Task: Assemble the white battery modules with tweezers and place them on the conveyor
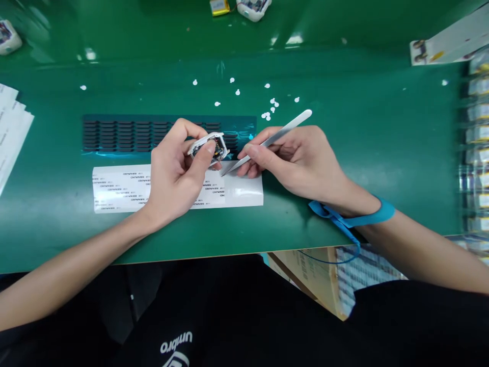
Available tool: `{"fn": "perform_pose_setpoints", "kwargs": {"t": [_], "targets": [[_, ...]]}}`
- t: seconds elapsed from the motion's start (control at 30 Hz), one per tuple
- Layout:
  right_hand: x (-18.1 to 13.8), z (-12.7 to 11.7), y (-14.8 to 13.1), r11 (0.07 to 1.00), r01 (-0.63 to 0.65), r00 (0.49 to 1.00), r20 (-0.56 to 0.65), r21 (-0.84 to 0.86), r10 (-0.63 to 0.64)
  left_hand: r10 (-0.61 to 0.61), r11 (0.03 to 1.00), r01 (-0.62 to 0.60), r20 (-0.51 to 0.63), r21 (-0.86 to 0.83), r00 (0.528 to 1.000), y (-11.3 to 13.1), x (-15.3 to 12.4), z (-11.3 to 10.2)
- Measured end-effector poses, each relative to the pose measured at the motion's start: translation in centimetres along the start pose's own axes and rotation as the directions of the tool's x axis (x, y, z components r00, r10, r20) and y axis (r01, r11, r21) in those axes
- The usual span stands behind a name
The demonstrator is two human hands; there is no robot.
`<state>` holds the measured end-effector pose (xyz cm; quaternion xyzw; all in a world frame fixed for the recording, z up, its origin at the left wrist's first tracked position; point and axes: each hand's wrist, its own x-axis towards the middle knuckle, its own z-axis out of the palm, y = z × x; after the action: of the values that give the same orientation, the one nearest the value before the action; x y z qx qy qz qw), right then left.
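My left hand (178, 171) is closed around a small white device housing (218, 136) with its inner circuitry exposed, the thumb pressing on the open side. In my right hand (294, 160) are metal tweezers (292, 125), slanting down to the left. Their tips sit just below and right of the housing, over a white adhesive backing sheet (244, 191) printed with repeated lettering. I cannot tell whether the tips pinch anything. Behind the hands lies a strip with rows of small black pads (126, 135), partly covered by my left hand.
Several small white round tabs (272, 109) are scattered on the green mat (362, 127). A battery (219, 7) and another white housing (254, 7) are at the back. White sheets (13, 127) lie left; rows of parts (479, 153) line the right. A blue wrist strap (369, 216) trails a cord.
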<state>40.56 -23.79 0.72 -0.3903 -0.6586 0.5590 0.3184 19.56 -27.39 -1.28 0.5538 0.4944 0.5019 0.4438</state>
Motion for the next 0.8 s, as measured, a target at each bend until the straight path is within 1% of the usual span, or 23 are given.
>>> {"fn": "perform_pose_setpoints", "kwargs": {"t": [0.13, 0.23, 0.27, 0.33, 0.43, 0.5, 0.53, 0.63, 0.73, 0.8], "targets": [[0.3, -0.6, 0.1, 0.995, -0.05, 0.998, 0.053, 0.092, 0.045, -0.053, 0.997, 0.052, 0.013, 0.051, 0.999, 0.3, 0.0, 0.0], [0.6, -0.9, 0.2, 0.983, -0.087, 0.996, 0.044, 0.163, 0.08, -0.029, 0.997, 0.029, 0.0, 0.07, 1.0, 0.2, 0.0, 0.1], [0.7, -0.9, 0.2, 0.98, -0.079, 0.997, 0.03, 0.183, 0.075, -0.019, 0.997, 0.019, -0.004, 0.069, 1.0, 0.1, 0.0, 0.1], [0.8, -0.9, 0.3, 0.974, -0.023, 0.999, -0.022, 0.227, 0.029, -0.009, 0.999, 0.009, 0.009, 0.051, 1.0, 0.0, 0.1, -0.1], [0.6, -0.5, 0.1, 0.954, 0.097, 0.989, -0.138, 0.283, -0.06, -0.015, 0.999, 0.012, 0.09, 0.035, 0.996, 0.3, 0.0, -0.6], [0.1, 0.0, -0.2, 0.949, 0.152, 0.974, -0.206, 0.277, -0.096, -0.03, 0.999, 0.025, 0.166, 0.035, 0.986, 0.9, -0.2, -0.8], [-0.2, 0.3, -0.4, 0.947, 0.177, 0.968, -0.219, 0.267, -0.12, -0.043, 0.999, 0.037, 0.204, 0.031, 0.978, 1.4, -0.4, -0.9], [-1.0, 1.0, -0.9, 0.932, 0.254, 0.957, -0.21, 0.259, -0.202, -0.08, 0.996, 0.087, 0.318, -0.007, 0.945, 2.7, -0.9, -0.7], [-1.3, 1.5, -1.3, 0.945, 0.224, 0.968, -0.163, 0.237, -0.189, -0.088, 0.993, 0.112, 0.4, -0.036, 0.912, 3.5, -1.3, -0.4], [-1.2, 1.5, -1.3, 0.956, 0.196, 0.977, -0.129, 0.217, -0.171, -0.097, 0.992, 0.124, 0.42, -0.038, 0.902, 3.7, -1.5, -0.2]]}}
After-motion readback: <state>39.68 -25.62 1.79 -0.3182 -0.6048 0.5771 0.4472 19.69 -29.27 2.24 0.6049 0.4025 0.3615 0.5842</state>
